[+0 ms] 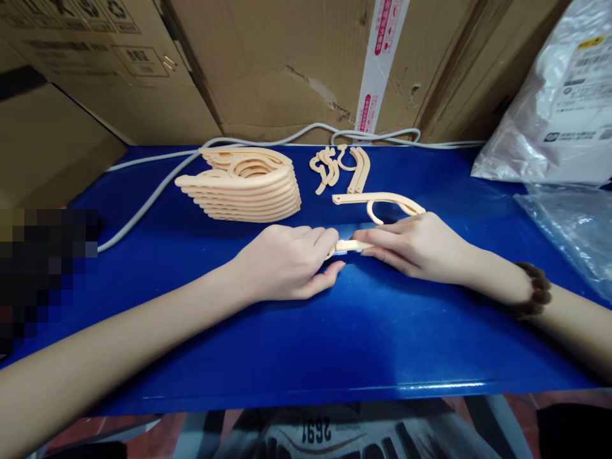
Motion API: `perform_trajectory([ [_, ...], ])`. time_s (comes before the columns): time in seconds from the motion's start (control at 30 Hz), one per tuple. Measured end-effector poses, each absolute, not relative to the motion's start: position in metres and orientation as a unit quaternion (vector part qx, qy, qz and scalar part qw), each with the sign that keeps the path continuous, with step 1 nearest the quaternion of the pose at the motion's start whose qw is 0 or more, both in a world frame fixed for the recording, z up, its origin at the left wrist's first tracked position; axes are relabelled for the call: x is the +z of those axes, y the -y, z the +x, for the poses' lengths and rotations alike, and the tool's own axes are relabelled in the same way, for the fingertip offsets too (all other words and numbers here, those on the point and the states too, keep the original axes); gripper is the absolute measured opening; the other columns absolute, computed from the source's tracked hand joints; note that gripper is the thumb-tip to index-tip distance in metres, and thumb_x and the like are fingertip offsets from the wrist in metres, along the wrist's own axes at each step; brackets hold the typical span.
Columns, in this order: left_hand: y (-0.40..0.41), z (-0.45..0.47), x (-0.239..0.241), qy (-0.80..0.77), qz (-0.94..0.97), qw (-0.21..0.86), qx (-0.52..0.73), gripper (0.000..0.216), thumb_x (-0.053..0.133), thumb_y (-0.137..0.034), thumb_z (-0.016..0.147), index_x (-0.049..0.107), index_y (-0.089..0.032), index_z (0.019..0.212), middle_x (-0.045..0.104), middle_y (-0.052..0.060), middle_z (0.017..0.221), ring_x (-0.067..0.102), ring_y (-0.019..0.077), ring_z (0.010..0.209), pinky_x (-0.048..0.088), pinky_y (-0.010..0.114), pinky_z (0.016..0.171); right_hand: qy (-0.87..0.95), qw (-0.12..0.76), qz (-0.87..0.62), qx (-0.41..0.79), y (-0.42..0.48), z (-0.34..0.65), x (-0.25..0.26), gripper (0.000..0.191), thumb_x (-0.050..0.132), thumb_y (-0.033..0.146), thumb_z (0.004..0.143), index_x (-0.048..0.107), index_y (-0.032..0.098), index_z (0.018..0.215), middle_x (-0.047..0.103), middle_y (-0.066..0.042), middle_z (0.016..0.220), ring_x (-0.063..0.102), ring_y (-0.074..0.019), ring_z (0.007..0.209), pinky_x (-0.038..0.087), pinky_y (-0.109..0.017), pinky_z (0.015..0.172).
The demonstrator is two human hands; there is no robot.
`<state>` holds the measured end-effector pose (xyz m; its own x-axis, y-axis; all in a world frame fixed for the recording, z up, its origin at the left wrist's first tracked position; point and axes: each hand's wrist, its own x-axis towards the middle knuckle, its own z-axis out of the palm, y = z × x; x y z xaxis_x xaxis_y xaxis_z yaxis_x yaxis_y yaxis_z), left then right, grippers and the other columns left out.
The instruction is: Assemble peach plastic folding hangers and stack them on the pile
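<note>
My left hand (287, 261) and my right hand (411, 245) meet at the middle of the blue table (335, 344), fingers pinched on a small peach plastic piece (351, 245) held between them. Just behind my right hand lies a peach hanger part (377, 201) with a curved hook. A stack of folded peach hangers (243, 185) rests further back to the left. Several loose peach hooks (339, 167) lie near the table's far edge. A dark bead bracelet (535, 298) circles my right wrist.
Cardboard boxes (287, 64) wall off the back of the table. A grey cable (153, 191) runs along the far edge and down the left side. Plastic bags (559, 108) sit at the right, one clear bag (574, 223) lying flat on the table.
</note>
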<state>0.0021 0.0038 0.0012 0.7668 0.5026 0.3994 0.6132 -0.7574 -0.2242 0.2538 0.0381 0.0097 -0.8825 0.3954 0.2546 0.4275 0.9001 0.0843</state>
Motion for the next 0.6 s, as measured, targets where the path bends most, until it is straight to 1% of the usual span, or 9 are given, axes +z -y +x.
perform_trajectory([
  [0.1,-0.0041,0.0023,0.0001,0.299,-0.924,0.175,-0.16,0.026,0.044,-0.035,0.097,0.057,-0.015,0.084,0.063,0.001,0.065,0.063,0.0173,0.056,0.032,0.028,0.046,0.969,0.112,-0.21,-0.073,-0.0375,0.254,0.0099,0.031,0.041,0.031,0.103,0.065,0.016,0.116,0.076,-0.003,0.083,0.065,-0.0135,0.062,0.037,-0.026,0.056],
  [0.3,-0.0046,0.0027,0.0005,0.282,-0.93,0.173,-0.162,0.028,0.042,-0.031,0.098,0.055,-0.017,0.078,0.062,0.0,0.062,0.06,0.0155,0.053,0.03,0.029,0.046,0.972,0.096,-0.203,-0.064,-0.033,0.2529,0.0118,0.03,0.042,0.03,0.103,0.064,0.017,0.118,0.075,-0.003,0.087,0.066,-0.014,0.065,0.037,-0.027,0.056],
  [0.4,-0.005,0.0026,0.0011,0.271,-0.932,0.174,-0.168,0.027,0.042,-0.028,0.098,0.053,-0.018,0.076,0.061,-0.001,0.061,0.059,0.0146,0.052,0.03,0.029,0.046,0.973,0.099,-0.199,-0.063,-0.0311,0.2521,0.0127,0.03,0.042,0.03,0.103,0.063,0.018,0.12,0.074,-0.002,0.085,0.066,-0.0143,0.064,0.037,-0.027,0.057],
  [0.6,-0.0053,0.0026,0.0002,0.253,-0.936,0.17,-0.177,0.026,0.044,-0.028,0.097,0.052,-0.018,0.074,0.061,-0.002,0.06,0.058,0.0139,0.051,0.029,0.029,0.046,0.977,0.081,-0.191,-0.043,-0.0307,0.252,0.0129,0.032,0.039,0.031,0.104,0.063,0.018,0.122,0.072,-0.001,0.084,0.066,-0.0143,0.068,0.04,-0.028,0.061],
])
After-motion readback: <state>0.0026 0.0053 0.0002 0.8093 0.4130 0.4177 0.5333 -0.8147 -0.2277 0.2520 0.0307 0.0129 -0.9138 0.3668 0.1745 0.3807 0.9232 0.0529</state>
